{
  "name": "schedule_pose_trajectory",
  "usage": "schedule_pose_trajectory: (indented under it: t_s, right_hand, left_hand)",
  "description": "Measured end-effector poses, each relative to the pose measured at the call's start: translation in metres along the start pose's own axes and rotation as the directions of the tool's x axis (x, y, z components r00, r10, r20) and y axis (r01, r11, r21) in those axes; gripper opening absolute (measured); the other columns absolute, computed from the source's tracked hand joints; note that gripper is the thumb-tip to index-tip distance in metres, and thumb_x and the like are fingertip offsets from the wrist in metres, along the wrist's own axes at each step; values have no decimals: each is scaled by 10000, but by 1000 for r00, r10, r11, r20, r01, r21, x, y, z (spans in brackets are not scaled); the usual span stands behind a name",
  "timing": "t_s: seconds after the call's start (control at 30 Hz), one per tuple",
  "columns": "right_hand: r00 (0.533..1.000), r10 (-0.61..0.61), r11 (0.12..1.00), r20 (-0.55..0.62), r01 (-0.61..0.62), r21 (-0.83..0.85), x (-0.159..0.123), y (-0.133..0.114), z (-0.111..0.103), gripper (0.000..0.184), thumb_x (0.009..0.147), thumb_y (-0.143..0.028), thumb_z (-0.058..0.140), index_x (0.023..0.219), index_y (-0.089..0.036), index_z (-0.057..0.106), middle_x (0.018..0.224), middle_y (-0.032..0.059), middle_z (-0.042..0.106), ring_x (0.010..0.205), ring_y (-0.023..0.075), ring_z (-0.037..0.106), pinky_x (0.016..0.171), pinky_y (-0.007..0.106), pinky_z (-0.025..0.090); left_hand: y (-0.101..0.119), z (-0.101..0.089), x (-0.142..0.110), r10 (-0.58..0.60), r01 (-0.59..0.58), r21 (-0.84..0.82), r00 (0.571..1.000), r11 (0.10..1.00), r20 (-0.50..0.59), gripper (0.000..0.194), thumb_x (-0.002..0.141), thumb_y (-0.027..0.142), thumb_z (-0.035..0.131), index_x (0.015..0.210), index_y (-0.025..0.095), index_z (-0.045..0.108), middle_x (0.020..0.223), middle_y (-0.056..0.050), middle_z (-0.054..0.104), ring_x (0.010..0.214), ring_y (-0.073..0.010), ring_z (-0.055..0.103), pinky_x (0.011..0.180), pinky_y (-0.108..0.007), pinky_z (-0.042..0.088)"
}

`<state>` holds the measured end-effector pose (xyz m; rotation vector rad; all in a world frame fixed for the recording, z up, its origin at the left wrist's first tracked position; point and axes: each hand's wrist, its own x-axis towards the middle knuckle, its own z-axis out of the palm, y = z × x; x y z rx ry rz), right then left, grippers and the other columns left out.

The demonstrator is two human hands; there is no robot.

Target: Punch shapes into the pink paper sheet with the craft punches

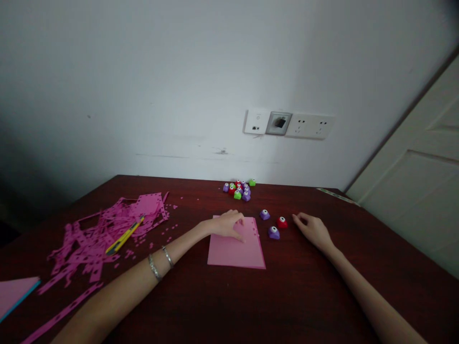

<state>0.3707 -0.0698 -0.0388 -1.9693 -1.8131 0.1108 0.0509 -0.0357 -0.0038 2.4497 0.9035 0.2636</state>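
My left hand (229, 224) rests palm down on the far edge of a pink paper sheet (236, 248) on the dark wooden table (287, 296), fingers curled loosely onto the paper. My right hand (312, 228) lies on the table just right of a red paper punch (281, 222), fingers spread and holding nothing. Two purple punches sit beside the sheet, one (264, 214) farther and one (273, 232) nearer. The sheet's right edge shows small punched holes.
A cluster of several coloured punches (239, 189) stands by the wall. Pink paper scraps (103, 229) and a yellow utility knife (124, 236) lie at the left. More pink paper (16, 294) sits at the near-left edge. Wall sockets (287, 124) and a door (423, 191) are behind.
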Motion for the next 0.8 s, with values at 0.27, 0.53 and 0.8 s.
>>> schedule_pose_trajectory:
  t_s: [0.27,0.53,0.8]
  right_hand:
    - [1000,8,999,5,-7,-34,2,1,0,389,819,-504,366,658,-223,581,595,25,610,568,189,571,505,244,331]
    - [1000,10,1000,-9,-10,-10,3,-1,-1,383,810,-484,379,622,-217,578,580,24,610,539,179,558,500,243,327]
    - [1000,13,1000,-9,-13,3,5,3,1,378,817,-478,377,608,-212,546,562,15,589,525,171,541,498,241,321]
  left_hand:
    - [-62,-37,34,-284,221,-182,812,958,-510,177,764,274,544,864,154,626,803,-23,622,747,-136,548,698,-239,411]
    - [-137,-66,65,-366,331,-158,861,931,-354,523,589,376,705,1031,112,609,880,-60,640,785,-192,583,709,-271,437]
    - [-153,-65,80,-301,279,-116,911,953,-281,616,591,402,694,1140,153,567,979,-71,627,854,-215,568,780,-296,416]
